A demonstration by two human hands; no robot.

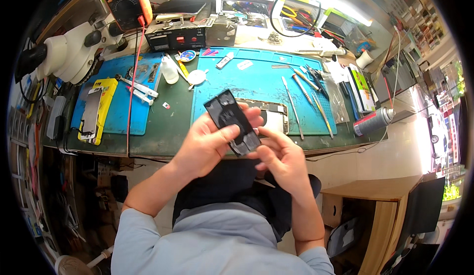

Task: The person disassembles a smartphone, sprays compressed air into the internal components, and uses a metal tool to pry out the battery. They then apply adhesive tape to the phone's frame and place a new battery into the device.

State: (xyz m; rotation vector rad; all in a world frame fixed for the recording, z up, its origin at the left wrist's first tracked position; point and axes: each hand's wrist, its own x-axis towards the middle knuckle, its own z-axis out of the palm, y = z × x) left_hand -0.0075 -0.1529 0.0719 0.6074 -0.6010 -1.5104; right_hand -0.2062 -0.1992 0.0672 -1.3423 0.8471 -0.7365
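Observation:
A flat black phone battery (227,110) is held tilted above the bench's front edge. My left hand (205,139) is closed round it, thumb across its face and fingertips showing past its far edge. My right hand (282,159) is at its lower end, thumb and fingers bent against the corner there; the exact contact is partly hidden. Behind both hands an opened phone (279,119) lies on the blue work mat (217,80), with its inner parts showing and its left part covered by the battery and my fingers.
Tweezers, a screwdriver (302,88) and other slim tools lie right of the phone. A spray can (374,122) stands at the bench's right edge. Left are a clear bottle (169,70), a yellow phone holder (103,102) and a microscope (64,52). A red cable (130,112) hangs across the front.

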